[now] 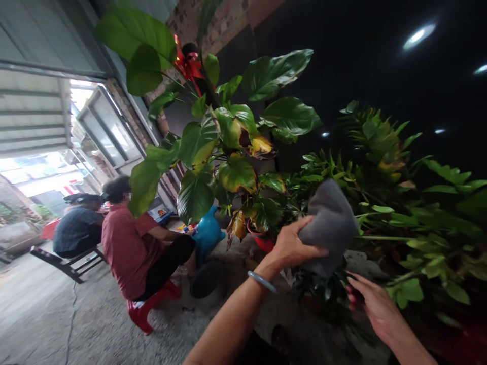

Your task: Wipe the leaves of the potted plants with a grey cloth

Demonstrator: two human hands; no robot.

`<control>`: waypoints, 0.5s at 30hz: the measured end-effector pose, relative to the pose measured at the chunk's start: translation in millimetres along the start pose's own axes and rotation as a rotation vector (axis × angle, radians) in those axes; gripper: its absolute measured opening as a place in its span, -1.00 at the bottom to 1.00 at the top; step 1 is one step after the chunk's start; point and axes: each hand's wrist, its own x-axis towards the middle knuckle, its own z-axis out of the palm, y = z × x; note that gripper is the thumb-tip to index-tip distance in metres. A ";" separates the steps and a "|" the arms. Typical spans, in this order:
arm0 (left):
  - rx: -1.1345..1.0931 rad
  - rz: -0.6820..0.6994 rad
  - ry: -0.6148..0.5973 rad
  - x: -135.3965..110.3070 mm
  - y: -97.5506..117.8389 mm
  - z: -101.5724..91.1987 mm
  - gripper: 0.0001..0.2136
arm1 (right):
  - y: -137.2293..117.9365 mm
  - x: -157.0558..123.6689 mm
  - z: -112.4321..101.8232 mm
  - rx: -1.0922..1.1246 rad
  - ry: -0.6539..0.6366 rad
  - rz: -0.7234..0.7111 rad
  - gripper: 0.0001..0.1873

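My left hand (pixel 291 246), with a pale bangle on the wrist, is closed around a bunched grey cloth (pixel 331 223). The cloth stands up above the fingers, in front of green foliage. Lower and to the right, my right hand (pixel 371 301) is closed, thumb against fingers, beside dark leaves (pixel 319 284). What it grips is too dark to make out. Leafy stems of a bushy plant (pixel 426 253) spread behind and to the right of that hand.
A tall broad-leaved plant (pixel 238 175) with yellow and brown leaf edges rises in front, near a red pot (pixel 262 241). To the left, a person (pixel 127 248) sits on a red stool (pixel 146 309) near a dark bucket (pixel 207 279). Another person (pixel 78 223) sits on a chair (pixel 70 263).
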 end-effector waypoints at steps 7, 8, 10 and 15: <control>0.129 -0.170 -0.446 -25.5 -7.0 -21.8 -0.32 | 1.5 0.7 -10.2 -0.077 -0.009 0.061 -0.79; 0.054 -0.127 -0.364 -23.2 2.2 -26.6 -0.32 | 0.9 0.1 -10.6 -0.076 -0.013 0.064 -0.84; -0.079 -0.008 -0.146 -12.7 19.1 -29.2 -0.33 | -0.4 -1.3 -9.9 -0.061 -0.019 0.059 -0.81; -0.121 0.029 0.055 4.4 11.0 -2.7 -0.33 | 3.4 2.2 -8.1 -0.031 -0.026 0.038 -0.73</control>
